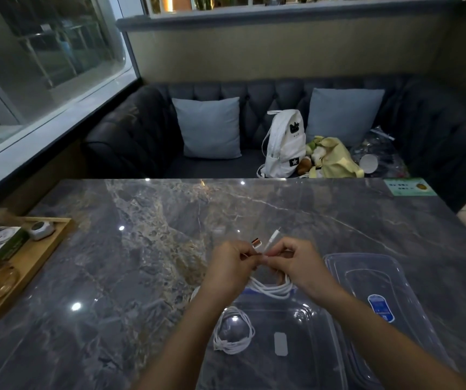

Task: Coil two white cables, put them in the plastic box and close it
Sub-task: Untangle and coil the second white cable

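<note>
A thin coiled white cable (233,332) lies as a flat round bundle of several loops in the left part of the clear rectangular plastic box (319,347), which stands open on the dark grey marble surface (141,249). A small grey label sits on the box floor just right of that coil.

Above the far edge of the box, 2 hands hold a second white cable (271,288). It hangs below them in several loose loops that sag down to the box's far rim. Its 2 ends stick up beyond the fingers: a metal-tipped USB plug (255,244) and a slim white plug (274,235), side by side and tilted away from the person.

The left hand (227,267) has a closed grip, its fingers curled round the gathered strands just below the USB plug. The right hand (296,263) also has a closed grip, thumb and fingers pinching the strands just below the slim plug. The 2 hands nearly touch at the fingertips.

The clear plastic lid (367,277), bearing a blue oval sticker (381,306), lies flat on the surface just right of the box. Well to the left of the box, at the surface's edge, sits a flat wooden tray (29,266) carrying small items.
</note>
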`<state>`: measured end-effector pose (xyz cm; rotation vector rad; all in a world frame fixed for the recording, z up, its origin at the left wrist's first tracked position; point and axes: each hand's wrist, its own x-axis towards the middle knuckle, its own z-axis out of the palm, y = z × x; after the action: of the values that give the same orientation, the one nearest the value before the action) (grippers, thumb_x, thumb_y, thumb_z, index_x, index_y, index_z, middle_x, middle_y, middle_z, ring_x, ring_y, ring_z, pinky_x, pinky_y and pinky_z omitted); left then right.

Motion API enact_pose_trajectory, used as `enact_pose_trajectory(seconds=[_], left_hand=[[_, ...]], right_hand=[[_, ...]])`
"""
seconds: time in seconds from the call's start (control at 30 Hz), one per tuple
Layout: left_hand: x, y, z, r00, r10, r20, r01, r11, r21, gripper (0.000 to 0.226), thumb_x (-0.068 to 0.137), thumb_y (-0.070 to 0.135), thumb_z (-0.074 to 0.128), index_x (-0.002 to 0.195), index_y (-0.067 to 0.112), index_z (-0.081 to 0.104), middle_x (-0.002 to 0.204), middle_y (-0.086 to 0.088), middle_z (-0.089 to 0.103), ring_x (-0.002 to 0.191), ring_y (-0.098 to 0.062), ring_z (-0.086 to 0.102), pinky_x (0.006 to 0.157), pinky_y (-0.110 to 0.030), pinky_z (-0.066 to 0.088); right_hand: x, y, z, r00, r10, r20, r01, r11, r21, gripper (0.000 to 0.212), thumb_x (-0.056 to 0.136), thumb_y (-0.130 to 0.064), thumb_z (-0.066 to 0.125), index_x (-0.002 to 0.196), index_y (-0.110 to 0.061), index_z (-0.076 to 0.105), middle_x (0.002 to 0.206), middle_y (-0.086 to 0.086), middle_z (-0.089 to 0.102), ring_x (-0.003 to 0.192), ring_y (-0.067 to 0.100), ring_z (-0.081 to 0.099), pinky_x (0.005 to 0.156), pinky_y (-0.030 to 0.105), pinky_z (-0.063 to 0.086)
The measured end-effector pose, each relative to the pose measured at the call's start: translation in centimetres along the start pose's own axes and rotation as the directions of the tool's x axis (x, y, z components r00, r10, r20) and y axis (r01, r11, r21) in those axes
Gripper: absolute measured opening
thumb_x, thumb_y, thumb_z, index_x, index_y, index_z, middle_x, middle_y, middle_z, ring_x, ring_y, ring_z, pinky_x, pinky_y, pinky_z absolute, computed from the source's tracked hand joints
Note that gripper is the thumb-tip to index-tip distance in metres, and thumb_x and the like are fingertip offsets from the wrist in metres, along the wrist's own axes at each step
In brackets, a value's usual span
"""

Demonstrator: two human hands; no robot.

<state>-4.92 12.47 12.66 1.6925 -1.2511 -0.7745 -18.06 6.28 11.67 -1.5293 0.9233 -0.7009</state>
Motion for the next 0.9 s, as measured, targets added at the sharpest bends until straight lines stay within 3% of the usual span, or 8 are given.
enact_pose_trajectory(seconds=[0.13,0.23,0.37,0.5,0.57,0.63,0.77,0.9], left_hand=[[-0.2,0.3,0.5,0.999,-0.018,-0.027,0.017,1.0,-0.019,0.039,0.075,0.039,0.071,0.067,0.001,0.069,0.053,-0.015,0.055,0.048,-0.013,0.047,0.048,-0.029,0.04],[0.0,0.3,1.1,0.983,-0.137,-0.119,0.125,0.987,-0.103,0.033,0.081,0.032,0.068,0.067,0.003,0.067,0.056,-0.009,0.065,0.05,-0.017,0.062,0.054,-0.037,0.052],[0.0,0.4,1.1,0.98,-0.099,-0.175,0.082,0.991,-0.102,0.026,0.08,0.031,0.069,0.076,0.006,0.072,0.069,-0.015,0.071,0.068,-0.033,0.066,0.067,-0.049,0.054],[0.2,0.6,0.6,0.988,-0.04,-0.152,0.02,0.991,-0.132,0.022,0.077,0.033,0.071,0.082,0.011,0.075,0.07,-0.015,0.071,0.063,-0.025,0.063,0.062,-0.041,0.05],[0.3,0.3,0.6,0.986,-0.032,-0.161,0.011,0.992,-0.126,0.023,0.077,0.03,0.072,0.089,0.011,0.075,0.075,-0.01,0.072,0.065,-0.016,0.061,0.06,-0.031,0.048],[0.4,-0.1,0.9,0.983,-0.046,-0.178,0.021,0.99,-0.14,0.024,0.075,0.026,0.074,0.093,0.011,0.074,0.085,-0.007,0.072,0.074,-0.015,0.065,0.07,-0.028,0.052],[0.3,-0.6,1.4,0.98,-0.099,-0.173,0.051,0.964,-0.26,0.017,0.07,0.017,0.079,0.079,0.028,0.07,0.082,0.002,0.072,0.078,-0.011,0.067,0.072,-0.023,0.055],[0.4,-0.9,1.0,0.969,-0.213,-0.129,0.128,0.871,-0.474,0.015,0.072,0.008,0.076,0.07,0.021,0.07,0.066,-0.004,0.071,0.066,-0.016,0.067,0.063,-0.021,0.056]], right_hand=[[0.4,-0.1,-0.4,0.999,-0.04,-0.018,0.039,0.996,-0.085,0.026,0.072,0.0,0.071,0.062,-0.02,0.059,0.051,-0.005,0.061,0.046,0.004,0.056,0.047,0.017,0.046],[0.4,-0.1,0.1,0.998,-0.062,-0.009,0.061,0.993,-0.101,0.028,0.074,-0.001,0.071,0.067,-0.024,0.056,0.064,0.002,0.061,0.056,0.014,0.057,0.05,0.025,0.05],[0.2,0.3,0.1,1.0,-0.001,-0.008,0.002,0.996,0.087,0.019,0.076,-0.016,0.071,0.088,-0.027,0.06,0.087,0.003,0.065,0.072,0.013,0.064,0.055,0.022,0.053],[-0.1,0.6,0.1,0.998,0.044,0.042,-0.052,0.975,0.218,0.015,0.081,-0.019,0.064,0.096,-0.02,0.066,0.099,0.012,0.068,0.08,0.022,0.067,0.067,0.03,0.053],[-0.2,0.4,0.2,0.991,0.123,0.05,-0.133,0.925,0.357,0.023,0.08,-0.028,0.063,0.094,-0.01,0.067,0.093,0.014,0.069,0.078,0.027,0.065,0.068,0.038,0.052],[-0.2,0.1,0.0,0.978,0.204,0.036,-0.201,0.888,0.414,0.035,0.082,-0.037,0.061,0.092,-0.004,0.066,0.082,0.011,0.069,0.068,0.024,0.064,0.062,0.035,0.053],[-0.1,0.0,-0.4,0.969,0.245,-0.021,-0.208,0.863,0.46,0.004,0.083,-0.007,0.062,0.08,-0.005,0.063,0.069,0.012,0.066,0.056,0.017,0.065,0.05,0.028,0.055],[-0.1,0.3,-0.8,0.982,0.188,-0.01,-0.153,0.83,0.537,0.007,0.077,0.007,0.061,0.08,0.001,0.059,0.063,0.01,0.068,0.053,0.016,0.065,0.05,0.023,0.055]])
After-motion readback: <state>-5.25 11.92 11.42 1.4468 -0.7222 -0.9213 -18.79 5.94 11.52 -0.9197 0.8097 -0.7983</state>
